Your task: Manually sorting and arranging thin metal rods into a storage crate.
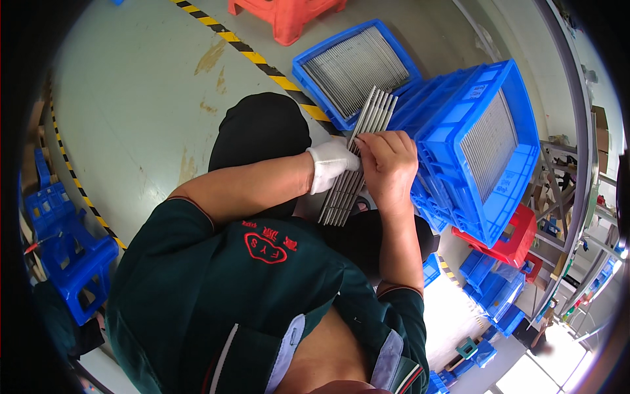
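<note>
A row of thin silvery metal rods [339, 198] lies slanted across the space between my knees, side by side like a flat bundle. My left hand [331, 165], in a white glove, is closed around the middle of the rods from the left. From the right, my bare right hand [392, 167] has its fingers curled in, with thumb and forefinger pinching at the rods just above the glove. The rods' far ends stick out beyond both hands, and their near ends show below. My fingertips hide part of the grip.
A blue crate [306, 60] full of similar rods lies ahead. To my right, stacked blue crates [438, 111] carry another rod-filled one on top, above a red stool [508, 240]. An orange stool [289, 20] stands far ahead, a blue stool [72, 253] left. Striped tape [243, 47] crosses the floor.
</note>
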The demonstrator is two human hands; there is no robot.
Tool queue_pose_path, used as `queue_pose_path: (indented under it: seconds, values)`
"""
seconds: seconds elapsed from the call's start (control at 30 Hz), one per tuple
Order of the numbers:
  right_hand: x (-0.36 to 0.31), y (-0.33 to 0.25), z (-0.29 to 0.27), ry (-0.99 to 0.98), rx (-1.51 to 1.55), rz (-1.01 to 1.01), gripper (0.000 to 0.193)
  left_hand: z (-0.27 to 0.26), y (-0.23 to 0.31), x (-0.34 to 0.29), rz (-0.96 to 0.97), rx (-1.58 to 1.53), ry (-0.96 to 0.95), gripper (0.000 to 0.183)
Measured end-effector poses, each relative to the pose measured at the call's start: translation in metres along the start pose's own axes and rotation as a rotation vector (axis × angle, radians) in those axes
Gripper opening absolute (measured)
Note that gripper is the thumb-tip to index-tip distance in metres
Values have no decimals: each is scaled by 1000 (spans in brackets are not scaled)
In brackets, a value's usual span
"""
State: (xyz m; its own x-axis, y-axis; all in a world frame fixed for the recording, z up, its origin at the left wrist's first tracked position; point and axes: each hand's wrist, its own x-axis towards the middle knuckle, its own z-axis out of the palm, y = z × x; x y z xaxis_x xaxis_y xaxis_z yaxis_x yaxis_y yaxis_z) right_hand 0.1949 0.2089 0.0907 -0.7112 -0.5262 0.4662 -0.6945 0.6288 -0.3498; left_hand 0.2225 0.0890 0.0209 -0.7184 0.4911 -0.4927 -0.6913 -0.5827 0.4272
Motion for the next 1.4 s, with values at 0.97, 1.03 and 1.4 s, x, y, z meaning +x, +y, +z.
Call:
queue_pose_path:
  seconds: [0.97, 1.03, 1.4]
  values:
    - [-1, 7, 4, 74, 98, 16, 14, 2, 5, -1, 29, -47, -91, 22]
    - [-2, 7, -4, 97, 126, 47, 13, 4, 6, -1, 34, -38, -87, 21]
    - [-12, 14, -14, 88, 209, 191, 7, 6, 38, -4, 89, -280, -11, 41]
